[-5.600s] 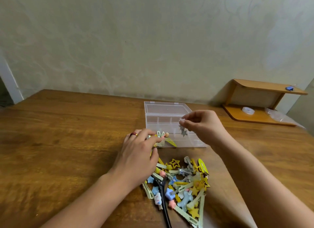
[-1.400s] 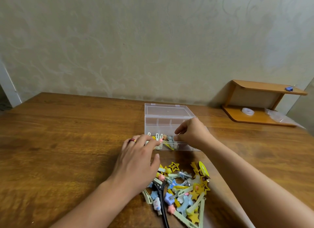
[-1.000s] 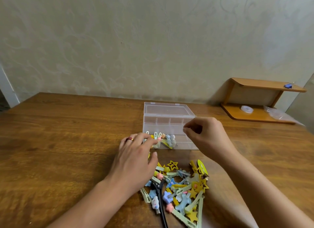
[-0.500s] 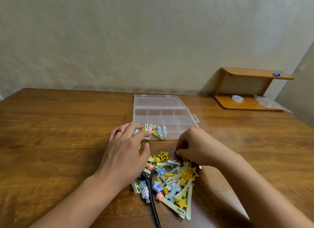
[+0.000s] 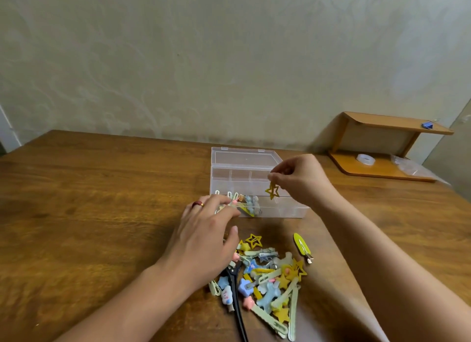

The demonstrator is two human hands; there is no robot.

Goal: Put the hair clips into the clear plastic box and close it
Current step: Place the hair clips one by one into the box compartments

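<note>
- Brown wood grain covers the desk (image 5: 89,214), which fills the lower half of the frame from the left edge across.
- Left of centre, the left hand (image 5: 204,242) lies palm down with its fingers (image 5: 224,205) nearly straight, their tips touching the near left corner of the clear plastic box (image 5: 244,173); a red ring (image 5: 198,204) sits on one finger, and the hand holds nothing.
- At centre, the box stands open on the desk, its lid tipped back toward the wall; a few clips (image 5: 248,204) lie in its near left compartment.
- Below the box, at lower centre, a heap of hair clips (image 5: 267,278) in yellow, blue, pink and pale green rests on the desk, with a long black clip (image 5: 235,290) on its left side and a yellow oval clip (image 5: 300,244) just apart on the right.
- Right of centre, the right hand (image 5: 303,181) is raised over the box's right half, thumb and forefinger pinching a yellow star clip (image 5: 272,190), which dangles above the open compartments.
- At the upper right, a small wooden shelf (image 5: 387,147) stands by the wall with a roll of tape (image 5: 365,159) on its base.
</note>
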